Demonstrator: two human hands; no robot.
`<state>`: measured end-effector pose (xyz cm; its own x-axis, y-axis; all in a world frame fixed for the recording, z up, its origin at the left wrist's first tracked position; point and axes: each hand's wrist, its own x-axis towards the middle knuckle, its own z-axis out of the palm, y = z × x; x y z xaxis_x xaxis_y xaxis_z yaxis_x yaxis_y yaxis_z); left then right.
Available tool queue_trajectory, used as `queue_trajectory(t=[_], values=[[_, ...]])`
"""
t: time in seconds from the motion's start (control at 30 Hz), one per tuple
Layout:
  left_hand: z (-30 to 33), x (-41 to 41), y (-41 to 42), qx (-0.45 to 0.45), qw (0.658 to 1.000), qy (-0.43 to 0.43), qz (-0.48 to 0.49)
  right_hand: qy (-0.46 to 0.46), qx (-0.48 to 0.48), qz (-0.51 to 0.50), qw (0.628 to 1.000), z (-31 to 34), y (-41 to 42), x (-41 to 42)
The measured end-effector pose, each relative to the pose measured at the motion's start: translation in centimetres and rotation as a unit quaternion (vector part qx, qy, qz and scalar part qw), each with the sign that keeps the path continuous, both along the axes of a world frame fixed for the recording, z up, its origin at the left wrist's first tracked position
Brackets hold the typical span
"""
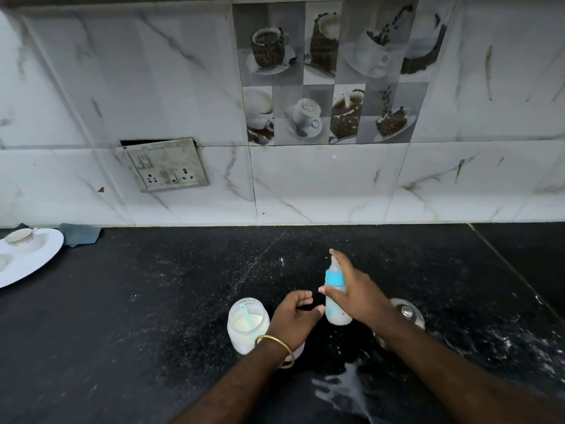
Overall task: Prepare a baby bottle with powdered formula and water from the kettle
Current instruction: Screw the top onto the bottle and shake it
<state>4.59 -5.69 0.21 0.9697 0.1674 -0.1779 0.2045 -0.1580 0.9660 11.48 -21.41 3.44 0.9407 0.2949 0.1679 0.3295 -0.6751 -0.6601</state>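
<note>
A baby bottle (pixel 334 307) with a blue collar and clear teat stands upright on the black counter, holding milky liquid in its lower part. My right hand (pixel 356 293) wraps around it from the right, index finger stretched up along the teat and thumb across the front. My left hand (pixel 295 316) hovers just left of the bottle, fingers curled and apart, holding nothing. An open clear jar of white formula powder (pixel 247 324) with a turquoise scoop inside stands left of my left wrist. The kettle is largely hidden behind my right forearm; only its glass lid with a metal knob (pixel 408 312) shows.
The black stone counter (pixel 153 301) has white powder and a wet milky smear (pixel 345 390) near the front edge. A white plate with a small cup (pixel 27 255) and a grey cloth (pixel 79 235) lie at the far left. A wall socket (pixel 165 165) sits on the tiled backsplash.
</note>
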Motion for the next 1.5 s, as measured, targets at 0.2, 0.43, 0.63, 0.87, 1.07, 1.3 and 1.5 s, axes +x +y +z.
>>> queue_trajectory(t=[0.2,0.43,0.63,0.87,1.07,1.3,1.5], values=[[1.3,1.1,0.1,-0.005,1.0,0.01,0.021,-0.051,0.113,-0.08,0.989,0.2,0.1,0.3],[1.6,1.4,0.2,0.006,1.0,0.018,0.021,-0.099,0.167,-0.101,0.976,1.0,0.1,0.8],[2.0,1.5,0.2,0.015,0.999,0.013,0.026,-0.095,0.177,-0.118,0.972,1.5,-0.7,1.4],[2.2,1.2,0.6,0.014,0.999,0.013,0.029,-0.082,0.112,-0.081,0.987,1.0,-0.9,0.7],[2.4,1.2,0.4,0.021,0.999,0.014,0.02,-0.033,-0.011,-0.014,0.999,0.0,-0.7,0.0],[2.1,1.1,0.2,0.01,1.0,0.023,0.018,-0.064,-0.004,0.028,0.998,0.2,0.2,-0.3],[2.3,1.1,0.2,0.017,0.999,0.021,0.018,-0.079,0.04,-0.033,0.996,0.3,0.2,0.3]])
